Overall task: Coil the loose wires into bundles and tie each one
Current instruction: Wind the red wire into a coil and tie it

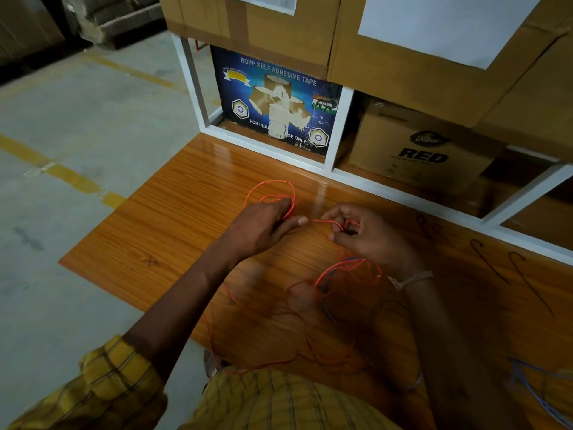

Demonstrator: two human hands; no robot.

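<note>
Both hands pinch the red wire (322,223): left hand (263,226) grips its coil, right hand (362,234) feeds; slack below risks snagging the blue wire (328,287).

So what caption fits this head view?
Left hand holds red wire loops; right hand feeds more over the table.

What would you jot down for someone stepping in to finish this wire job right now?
Left hand: closed on a small coil of red wire, loops standing above the fingers.
Right hand: pinching the same wire's running strand.
The rest of the red wire lies loose on the wooden table toward the person, mixed with a blue wire. More blue wire sits at the near right edge.
Done: only a few red loops; no tie visible.
Left: finish coiling red, tie it, then the blue wires.
</note>
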